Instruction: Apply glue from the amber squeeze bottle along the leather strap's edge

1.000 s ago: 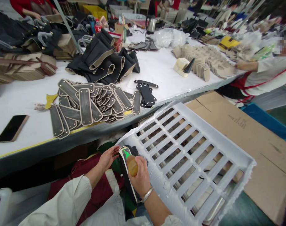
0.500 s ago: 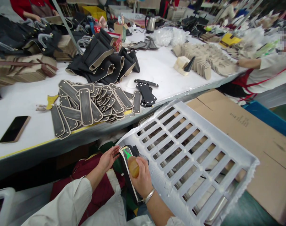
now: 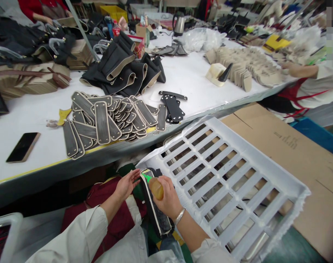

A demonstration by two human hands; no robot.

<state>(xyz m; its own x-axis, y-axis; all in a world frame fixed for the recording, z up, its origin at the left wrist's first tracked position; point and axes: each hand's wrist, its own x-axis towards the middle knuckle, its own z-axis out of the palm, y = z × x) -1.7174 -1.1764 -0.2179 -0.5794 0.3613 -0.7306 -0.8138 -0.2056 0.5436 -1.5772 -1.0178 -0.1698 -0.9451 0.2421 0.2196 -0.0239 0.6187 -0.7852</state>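
Observation:
My right hand (image 3: pixel 169 197) is wrapped round an amber squeeze bottle (image 3: pixel 156 189) with a green nozzle. The nozzle points at the upper end of a long black bag piece (image 3: pixel 158 215) edged in off-white, which lies over my lap, tilted. Whether the tip touches its surface I cannot tell. My left hand (image 3: pixel 127 183) is open, fingers stretched out beside the upper left end of that piece. A pile of dark grey strips (image 3: pixel 102 122) with beige edges and small studs lies on the table ahead.
A white slatted plastic tray (image 3: pixel 210 219) sits close on the right, beside a cardboard sheet (image 3: pixel 287 142). On the white table (image 3: pixel 188 78) are a phone (image 3: pixel 23 147), black bag bodies (image 3: pixel 122 69) and beige pieces (image 3: pixel 245 67). A co-worker's arm (image 3: pixel 303 70) reaches in from the right.
My right hand has shifted slightly upward, and the nozzle now lies flatter, nearer the piece's upper left edge. More of the piece's lower end shows. The whole view has shifted a little.

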